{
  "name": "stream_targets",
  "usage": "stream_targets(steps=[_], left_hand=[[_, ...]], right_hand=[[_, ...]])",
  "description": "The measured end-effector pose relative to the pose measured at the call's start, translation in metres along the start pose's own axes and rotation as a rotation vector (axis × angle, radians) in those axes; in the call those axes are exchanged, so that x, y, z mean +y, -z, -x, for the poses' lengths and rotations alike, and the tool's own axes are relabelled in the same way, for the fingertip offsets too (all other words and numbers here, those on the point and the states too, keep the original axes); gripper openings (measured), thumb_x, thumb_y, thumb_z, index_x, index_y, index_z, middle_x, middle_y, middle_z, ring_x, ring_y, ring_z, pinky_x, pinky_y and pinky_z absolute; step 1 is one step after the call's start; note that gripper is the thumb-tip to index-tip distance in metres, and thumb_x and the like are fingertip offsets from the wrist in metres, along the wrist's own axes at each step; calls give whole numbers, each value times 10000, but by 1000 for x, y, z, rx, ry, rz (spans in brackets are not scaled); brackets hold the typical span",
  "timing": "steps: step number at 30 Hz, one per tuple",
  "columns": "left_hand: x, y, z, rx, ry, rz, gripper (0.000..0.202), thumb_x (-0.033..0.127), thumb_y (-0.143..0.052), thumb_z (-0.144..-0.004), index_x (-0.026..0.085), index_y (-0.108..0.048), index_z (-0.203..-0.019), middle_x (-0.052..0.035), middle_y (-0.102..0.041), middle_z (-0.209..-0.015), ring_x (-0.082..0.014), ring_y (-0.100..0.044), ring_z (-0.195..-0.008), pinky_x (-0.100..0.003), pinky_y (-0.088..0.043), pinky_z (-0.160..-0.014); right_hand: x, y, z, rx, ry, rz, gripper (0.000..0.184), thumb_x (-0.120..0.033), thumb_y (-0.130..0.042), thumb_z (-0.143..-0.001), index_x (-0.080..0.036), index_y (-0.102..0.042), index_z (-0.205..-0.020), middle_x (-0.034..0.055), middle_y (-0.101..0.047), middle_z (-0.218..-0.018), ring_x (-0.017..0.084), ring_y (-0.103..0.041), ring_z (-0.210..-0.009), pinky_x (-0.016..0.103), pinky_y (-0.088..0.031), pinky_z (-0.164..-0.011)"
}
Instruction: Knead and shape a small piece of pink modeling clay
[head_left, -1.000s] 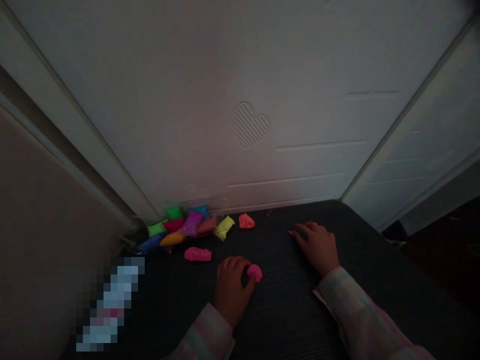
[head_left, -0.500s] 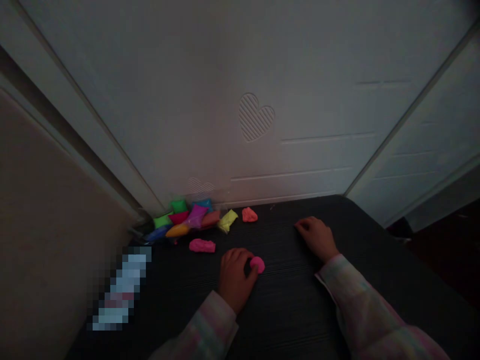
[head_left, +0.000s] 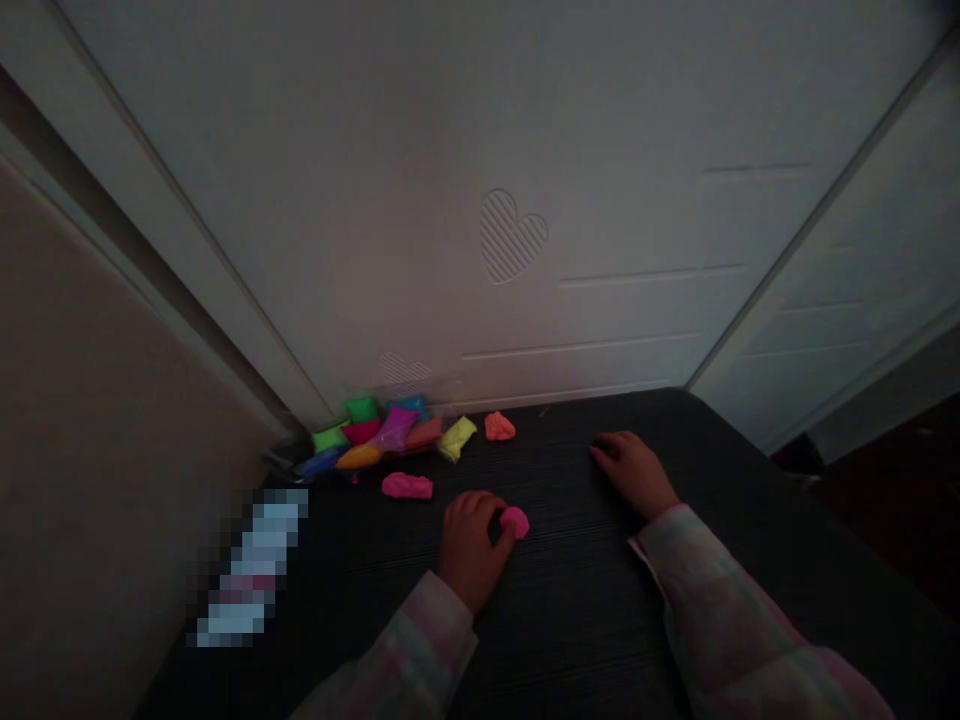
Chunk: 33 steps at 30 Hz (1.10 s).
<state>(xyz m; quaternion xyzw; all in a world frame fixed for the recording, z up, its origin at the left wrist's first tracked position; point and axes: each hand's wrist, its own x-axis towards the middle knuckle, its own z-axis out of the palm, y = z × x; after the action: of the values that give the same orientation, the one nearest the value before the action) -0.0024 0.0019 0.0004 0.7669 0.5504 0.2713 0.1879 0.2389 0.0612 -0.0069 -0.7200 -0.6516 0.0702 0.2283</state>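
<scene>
- Currently I see the left hand (head_left: 474, 548) curled around a pink lump (head_left: 517, 521), lower centre, probably steadying it.
- Right hand (head_left: 634, 476), lower right, loosely half-open, seems empty.

I saw the camera head-worn | it faced forward, down | left hand (head_left: 471, 548) and right hand (head_left: 634, 474) near | white panel (head_left: 420, 200) beyond

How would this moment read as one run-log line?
left hand: thumb touching round pink piece | right hand: curled, apart from it | dark tabletop: long pink piece, orange piece, yellow piece
</scene>
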Motion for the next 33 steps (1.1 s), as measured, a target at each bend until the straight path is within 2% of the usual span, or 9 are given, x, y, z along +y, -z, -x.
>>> stream_targets(steps=[5,9,14,20,26,33], left_hand=[[-2,-1,-1,-1,-1,10,135,249,-461,-714,200,-546,-806,-26,-563,-863,-183,-467,-867,-345,-345,-782],[-3,-2,-1,9,-15,8,133,248,-463,-711,203,-547,-804,-25,-563,-864,-184,-466,-871,-347,-346,-781],[-2,-2,0,28,-27,9,126,242,-464,-709,205,-548,-795,-22,-565,-844,-181,-472,-856,-344,-353,-769],[-3,-2,1,23,-31,-1,121,238,-461,-711,204,-547,-789,-20,-564,-838,-176,-469,-851,-340,-347,-774],[-4,-4,1,10,-34,-5,125,246,-454,-720,203,-537,-803,-21,-555,-857,-176,-456,-870,-334,-343,-778],[-4,-3,1,25,-18,6,130,253,-451,-726,198,-534,-809,-22,-553,-853,-171,-459,-868,-329,-345,-777]], right_hand=[[11,10,3,46,-92,-21,335,-285,-340,-779,-99,-581,-918,104,-588,-919,176,-545,-844,267,-415,-730],[17,10,3,11,-68,-1,297,-280,-386,-750,-119,-609,-865,97,-588,-890,186,-543,-822,277,-404,-728],[14,6,1,-66,0,16,279,-287,-414,-735,-150,-625,-857,73,-593,-855,174,-547,-785,259,-400,-692],[11,6,0,-87,9,50,281,-333,-412,-741,-190,-624,-857,48,-592,-860,167,-551,-770,252,-390,-657],[3,4,-1,-74,-32,95,248,-354,-413,-740,-217,-613,-789,35,-588,-825,174,-546,-742,257,-365,-600],[-5,6,1,14,-85,145,237,-266,-334,-780,-151,-540,-788,79,-553,-830,188,-531,-741,277,-354,-601]])
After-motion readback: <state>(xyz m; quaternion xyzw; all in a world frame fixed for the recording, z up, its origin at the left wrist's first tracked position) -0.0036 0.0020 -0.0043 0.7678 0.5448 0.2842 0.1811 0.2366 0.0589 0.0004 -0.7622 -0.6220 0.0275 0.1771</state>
